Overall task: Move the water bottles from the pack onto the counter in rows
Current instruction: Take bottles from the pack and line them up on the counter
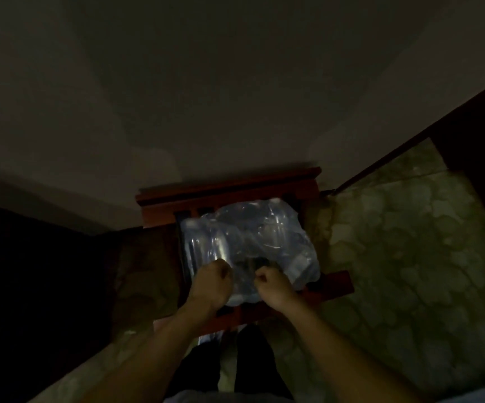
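Although the room is very dim, the shrink-wrapped pack (250,237) of water bottles is visible at centre, lying on a reddish-brown wooden stand (226,190) with a raised rail along its far edge and slats showing behind the pack. Individual bottles can be made out only as pale blue, upright shapes under the clear, crinkled plastic film; their number cannot be told. Both hands work at the near edge of the pack. The left hand (210,282) is curled into a fist with its fingers (225,271) bunched on the wrap at the pack's near left corner, apparently gripping the film. The right hand (273,283) is likewise closed, its fingers (260,276) pinching the film just beside the left hand, with a small gap of plastic between the two. Both bare forearms reach in from the lower edge of the view. To the right of the stand lies a pale, mottled stone bench (410,242), running diagonally toward a dark wall; no bottles stand on the visible part of it. To the left the surroundings are too dark to resolve. Below the hands, the person's dark trouser legs (253,353) appear over a patterned floor (104,365).
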`<state>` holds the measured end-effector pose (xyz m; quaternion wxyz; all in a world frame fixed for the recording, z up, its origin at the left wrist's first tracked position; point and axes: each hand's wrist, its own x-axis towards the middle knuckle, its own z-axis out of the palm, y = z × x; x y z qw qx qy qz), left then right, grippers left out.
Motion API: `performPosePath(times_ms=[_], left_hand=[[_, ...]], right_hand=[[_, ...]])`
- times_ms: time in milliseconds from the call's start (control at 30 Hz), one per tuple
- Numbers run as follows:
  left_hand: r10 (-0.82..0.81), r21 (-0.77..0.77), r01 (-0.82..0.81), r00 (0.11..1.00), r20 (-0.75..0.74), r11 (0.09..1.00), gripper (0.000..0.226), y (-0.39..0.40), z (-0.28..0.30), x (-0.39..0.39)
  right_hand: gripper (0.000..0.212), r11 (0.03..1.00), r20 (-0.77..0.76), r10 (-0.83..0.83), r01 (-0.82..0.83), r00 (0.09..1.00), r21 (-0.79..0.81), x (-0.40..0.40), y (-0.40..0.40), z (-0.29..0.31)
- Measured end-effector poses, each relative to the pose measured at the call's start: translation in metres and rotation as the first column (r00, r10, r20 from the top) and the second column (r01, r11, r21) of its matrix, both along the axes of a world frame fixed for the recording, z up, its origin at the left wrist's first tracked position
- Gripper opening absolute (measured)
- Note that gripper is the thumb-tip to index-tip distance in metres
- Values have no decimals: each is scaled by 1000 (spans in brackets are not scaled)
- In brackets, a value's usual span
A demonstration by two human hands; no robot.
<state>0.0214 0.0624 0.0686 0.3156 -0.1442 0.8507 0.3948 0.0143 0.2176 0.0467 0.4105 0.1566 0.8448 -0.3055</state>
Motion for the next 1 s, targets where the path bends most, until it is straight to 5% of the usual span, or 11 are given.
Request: performPosePath(times_ms=[167, 400, 533, 700, 900, 1000], left_hand=[[228, -70, -227, 974, 5, 971, 23, -2, -20, 9], [524, -192, -522, 851, -41, 831, 23, -10, -53, 3], [609, -165, -595, 792, 43, 786, 25, -19, -69, -1], [749, -9, -776, 606, 269, 631, 18, -35, -105, -3], [577, -164, -555, 762, 293, 816, 9, -37, -144, -9], [558, -272, -494, 785, 267, 825, 23, -36, -152, -12]], right_hand=[[39, 989, 114, 147, -149, 983, 7, -10, 9, -41], [40, 980, 61, 197, -196, 979, -15, -27, 2, -79], [34, 988, 77, 147, -144, 986, -49, -29, -6, -97], [35, 993, 81, 90, -82, 993, -88, -31, -20, -117], [75, 993, 248, 111, -99, 962, -61, -35, -44, -138], [71, 973, 349, 209, -230, 913, 19, -38, -54, -139]])
